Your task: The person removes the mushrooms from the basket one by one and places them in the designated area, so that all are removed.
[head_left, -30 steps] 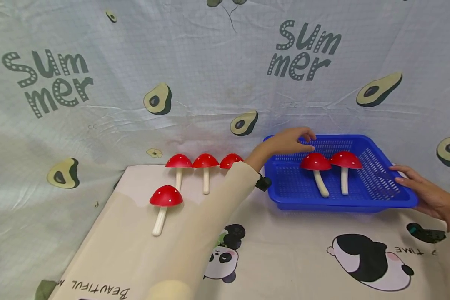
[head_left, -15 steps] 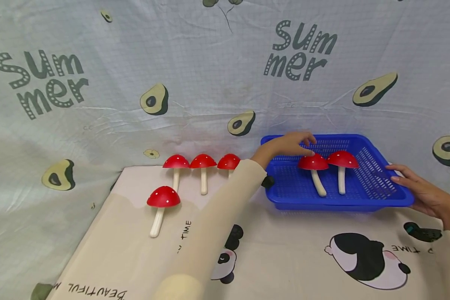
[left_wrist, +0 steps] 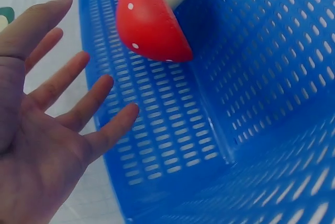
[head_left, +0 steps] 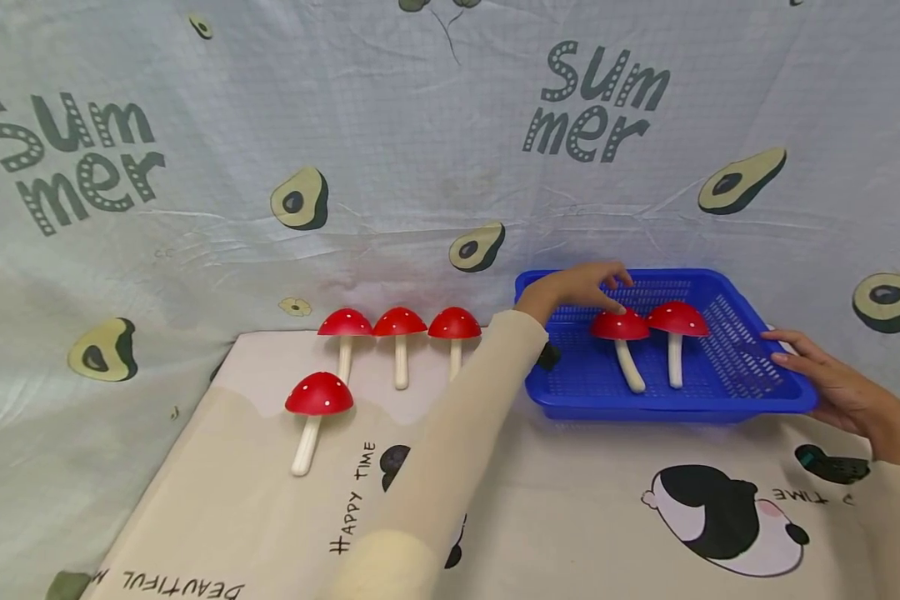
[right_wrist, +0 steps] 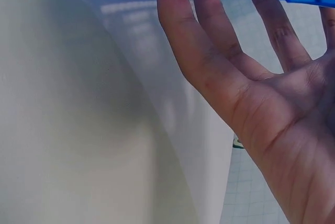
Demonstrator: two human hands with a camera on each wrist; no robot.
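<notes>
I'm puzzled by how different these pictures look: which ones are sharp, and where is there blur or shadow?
Head view: evenly lit and sharp, though the near sleeve blurs. Left wrist view: crisp on the blue basket and mushroom cap. Right wrist view: very close, the right hand sharp, the cloth a featureless pale blur with soft shadow.

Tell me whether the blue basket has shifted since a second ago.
No. In the head view the blue basket keeps the same gap to the row of three mushrooms left of it.

Bright, even, diffuse light; shadows faint.
Head view sharp, slight edge warping. Both wrist views soft: left hand [left_wrist: 36, 124] and right hand [right_wrist: 251, 88] blurred close up, glare patch left of right fingers.
</notes>
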